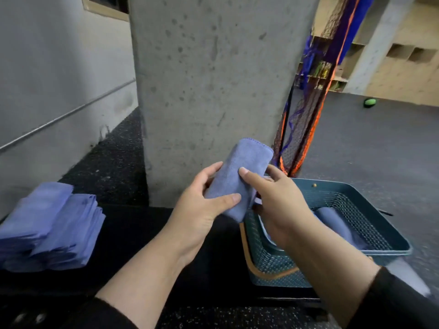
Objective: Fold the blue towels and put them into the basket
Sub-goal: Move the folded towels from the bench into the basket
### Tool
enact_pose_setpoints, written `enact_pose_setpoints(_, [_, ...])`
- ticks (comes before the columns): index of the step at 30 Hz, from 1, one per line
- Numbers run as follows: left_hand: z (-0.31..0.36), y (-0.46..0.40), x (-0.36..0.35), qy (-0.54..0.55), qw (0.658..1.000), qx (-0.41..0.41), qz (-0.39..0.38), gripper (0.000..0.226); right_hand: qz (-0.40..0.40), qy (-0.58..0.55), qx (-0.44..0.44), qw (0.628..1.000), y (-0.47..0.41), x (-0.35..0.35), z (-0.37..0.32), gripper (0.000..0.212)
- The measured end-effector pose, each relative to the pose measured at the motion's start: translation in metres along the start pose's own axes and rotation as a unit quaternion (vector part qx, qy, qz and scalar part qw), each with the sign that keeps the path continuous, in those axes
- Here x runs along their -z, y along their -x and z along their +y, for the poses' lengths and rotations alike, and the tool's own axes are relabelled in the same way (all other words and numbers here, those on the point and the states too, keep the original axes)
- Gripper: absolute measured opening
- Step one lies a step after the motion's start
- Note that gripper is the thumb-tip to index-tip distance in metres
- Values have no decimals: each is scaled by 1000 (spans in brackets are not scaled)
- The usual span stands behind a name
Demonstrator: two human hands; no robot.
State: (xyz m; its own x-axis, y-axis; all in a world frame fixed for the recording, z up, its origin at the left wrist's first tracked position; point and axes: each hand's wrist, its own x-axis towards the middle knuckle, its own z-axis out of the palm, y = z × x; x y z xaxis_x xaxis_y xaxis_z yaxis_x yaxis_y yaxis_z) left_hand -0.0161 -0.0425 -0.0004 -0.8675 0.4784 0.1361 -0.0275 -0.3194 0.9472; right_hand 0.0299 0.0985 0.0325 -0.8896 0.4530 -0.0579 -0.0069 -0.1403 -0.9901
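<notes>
One folded towel (pixel 240 176) in two hands, one in basket (pixel 370 193).

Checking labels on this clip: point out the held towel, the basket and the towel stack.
held towel (pixel 247 160): head view, upper folded face.
basket (pixel 389 230): head view, right rim.
towel stack (pixel 51 224): head view, top layer.

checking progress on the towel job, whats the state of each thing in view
towel in hands: folded, held in the air by both hands
left hand: grips the towel
right hand: holds the towel's right side
basket: open, at least one folded towel inside
towel in basket: folded, lying flat
towel stack: piled at left
</notes>
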Motion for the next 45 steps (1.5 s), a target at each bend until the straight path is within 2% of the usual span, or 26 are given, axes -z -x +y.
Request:
enact_pose_setpoints(2, [-6, -8, -25, 10, 1000, -21, -2, 64, 16, -44, -29, 999, -2, 25, -10, 65])
enact_pose_setpoints(3, [-9, -11, -34, 5, 1000, -28, -1, 64, 6, -51, -47, 998, -1, 34, -13, 64])
enact_pose_setpoints(6, [-22, -21, -62, -41, 998, -32, -43, 63, 42, -24, -16, 999, 0, 69, -19, 30])
enact_pose_setpoints(9, [-33, -28, -82, -95, 991, -23, -89, 57, 103, 39, 30, 993, -11, 106, -27, 18])
enact_pose_setpoints(11, [-41, -34, -86, -160, 985, -47, -52, 40, 111, 87, 21, 990, -22, 130, -32, 18])
enact_pose_setpoints(14, [-51, -47, -78, -292, 952, -41, 79, 25, 85, 175, -46, 980, -38, 163, -21, 21])
enact_pose_setpoints(16, [-58, -55, -69, -345, 934, 29, 84, 36, 63, 209, -87, 972, -49, 176, -7, 20])
enact_pose_setpoints(18, [-64, -59, -64, -379, 921, 87, 36, 54, 44, 216, -115, 969, -60, 181, 6, 20])
enact_pose_setpoints(20, [-67, -59, -64, -397, 913, 96, -11, 56, 29, 223, -146, 963, -69, 180, 18, 19])
enact_pose_setpoints(23, [-72, -57, -65, -407, 908, 91, -40, 53, 35, 372, -143, 917, -79, 174, 34, 13])
enact_pose_setpoints(26, [-72, -60, -64, -424, 900, 95, -39, 53, 37, 534, -62, 842, -91, 178, 44, 23])
enact_pose_setpoints(30, [-71, -61, -65, -432, 897, 89, -41, 42, 19, 606, -45, 794, -103, 185, 48, 27])
enact_pose_setpoints(32, [-72, -61, -66, -432, 897, 88, -40, 40, 18, 642, -38, 765, -100, 185, 46, 45])
enact_pose_setpoints(34, [-71, -62, -67, -430, 897, 91, -37, 38, 35, 668, 60, 741, -93, 186, 38, 55])
enact_pose_setpoints(36, [-73, -62, -67, -430, 897, 96, -37, 39, -19, 670, 170, 723, -85, 187, 28, 48])
enact_pose_setpoints(37, [-74, -63, -67, -431, 896, 98, -37, 40, -78, 672, 172, 716, -82, 188, 22, 50])
enact_pose_setpoints(40, [-76, -63, -65, -434, 894, 101, -35, 40, -224, 707, 38, 670, -75, 188, 21, 80])
enact_pose_setpoints(42, [-76, -63, -67, -438, 893, 101, -38, 38, -251, 708, 3, 661, -74, 191, 29, 89])
enact_pose_setpoints(45, [-74, -61, -69, -435, 894, 101, -36, 38, -257, 705, 6, 660, -77, 189, 36, 92])
